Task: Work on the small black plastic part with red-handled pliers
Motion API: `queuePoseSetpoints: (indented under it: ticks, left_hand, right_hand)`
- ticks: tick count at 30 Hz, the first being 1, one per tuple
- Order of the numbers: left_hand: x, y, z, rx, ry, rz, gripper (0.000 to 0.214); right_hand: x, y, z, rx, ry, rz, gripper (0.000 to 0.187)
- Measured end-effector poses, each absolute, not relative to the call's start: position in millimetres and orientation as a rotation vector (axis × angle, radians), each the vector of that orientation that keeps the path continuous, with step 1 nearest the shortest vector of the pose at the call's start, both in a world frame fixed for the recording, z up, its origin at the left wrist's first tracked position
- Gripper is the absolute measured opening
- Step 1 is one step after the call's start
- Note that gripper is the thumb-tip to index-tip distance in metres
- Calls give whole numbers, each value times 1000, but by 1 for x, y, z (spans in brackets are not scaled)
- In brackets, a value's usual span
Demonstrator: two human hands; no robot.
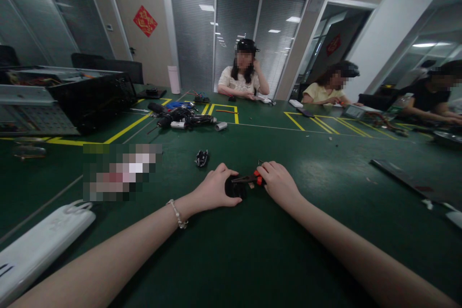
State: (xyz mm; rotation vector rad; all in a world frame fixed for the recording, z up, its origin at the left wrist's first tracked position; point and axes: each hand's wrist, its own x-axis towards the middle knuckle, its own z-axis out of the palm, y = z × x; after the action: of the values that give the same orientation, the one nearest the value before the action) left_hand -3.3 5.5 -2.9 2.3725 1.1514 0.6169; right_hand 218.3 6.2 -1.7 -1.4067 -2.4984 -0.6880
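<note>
Thumb and fingers of my left hand [215, 187] are wrapped round the side of a small black part [236, 191] on the green table [231, 260]. My right hand [279, 180] grips red-handled needle-nose pliers [259, 178]. Their dark jaws point left and lie over the top of the black part; whether they pinch it I cannot tell. A tiny pale scrap [251, 186] lies just below the pliers. Beyond my left hand sits a small black open casing [201, 158], apart from both hands.
A white power bank-like object [46, 250] lies at the lower left. Further back are a computer case [90, 103], a heap of black tools and cables [180, 115], and a pink bottle [173, 80]. Several people sit across the table. A flat dark panel [407, 180] lies right.
</note>
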Motion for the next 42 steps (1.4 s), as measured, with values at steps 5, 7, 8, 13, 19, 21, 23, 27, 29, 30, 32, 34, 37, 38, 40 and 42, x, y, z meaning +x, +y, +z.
queuePoseSetpoints:
  ticks: [5,7,8,13,19,21,23,27,29,30,32,34,37,38,40,42]
  left_hand:
    - [-3,6,-3,2392,1148,614,66]
    - [-3,6,-4,2397,1152,616,66]
    - [-3,6,-4,2400,1153,617,66]
    - [-2,5,-3,2409,1156,616,65]
    - [-2,5,-2,2411,1163,616,63]
    - [-2,5,-3,2415,1159,623,63]
    - [-2,5,-4,2415,1154,624,63]
    - [-3,5,-5,2423,1154,628,63]
    - [-3,5,-5,2427,1152,627,62]
    - [-3,5,-5,2428,1150,624,63]
    - [-3,5,-4,2427,1150,620,63]
    - [-3,5,-4,2424,1150,618,63]
    - [-2,6,-4,2423,1146,626,63]
    - [-2,6,-4,2424,1147,632,62]
    - [-2,6,-5,2426,1150,640,62]
    - [-2,6,-5,2426,1150,640,62]
  right_hand:
    - [218,8,-2,-1374,-2517,-688,30]
    - [219,8,-2,-1366,-2521,-690,29]
    - [219,8,-2,-1363,-2520,-692,29]
    - [219,6,0,-1364,-2498,-681,29]
    - [220,8,-3,-1336,-2490,-657,33]
    - [221,9,-4,-1318,-2493,-647,33]
    - [221,9,-4,-1314,-2493,-639,34]
    - [221,9,-3,-1333,-2494,-636,35]
    - [220,8,-3,-1358,-2493,-640,35]
    - [220,8,-3,-1371,-2494,-641,34]
    - [220,8,-2,-1394,-2501,-644,33]
    - [220,7,-2,-1405,-2507,-651,32]
    - [219,6,-2,-1410,-2507,-663,30]
    - [219,5,-1,-1413,-2508,-664,29]
    - [219,5,-1,-1424,-2506,-663,27]
    - [218,5,-1,-1433,-2504,-663,27]
